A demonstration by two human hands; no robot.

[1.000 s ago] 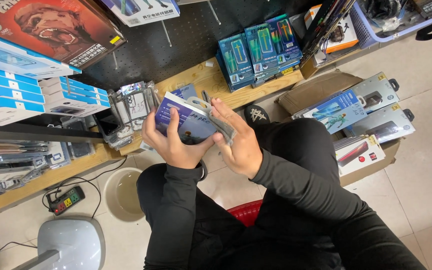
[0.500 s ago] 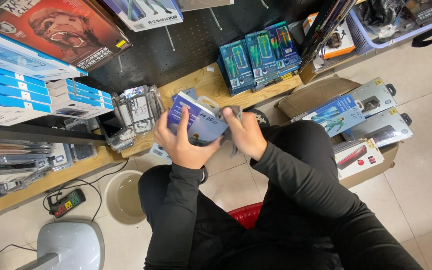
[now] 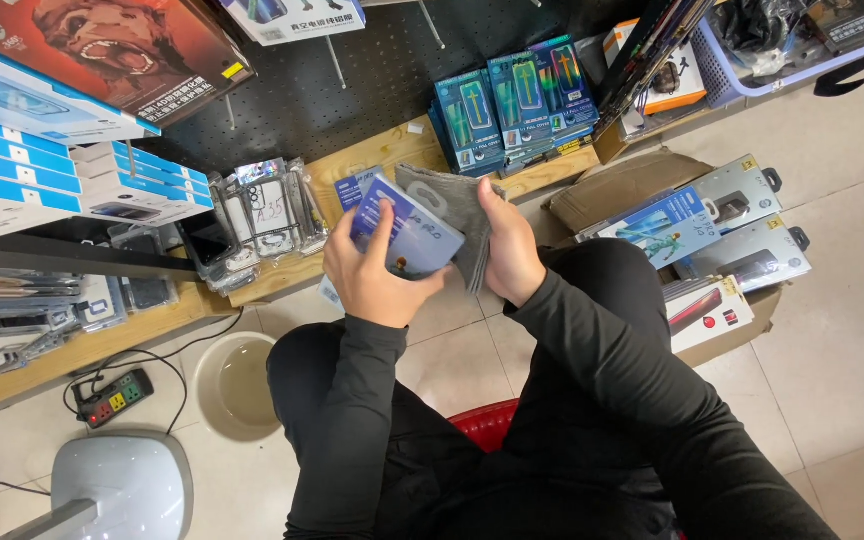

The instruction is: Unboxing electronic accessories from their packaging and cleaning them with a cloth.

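A blue hanging packet is pinched in the closed grip of the left hand, thumb across its face. A fanned stack of grey packets is clasped shut by the right hand. Both are held above the knees, just before the wooden shelf. Sorting appears underway; a careful separation of one packet seems called for next.

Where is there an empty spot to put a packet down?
Bare floor tiles lie between the knees, below the left hand and right hand. More bare tile lies right of the cardboard box. The wooden shelf is crowded with packets.
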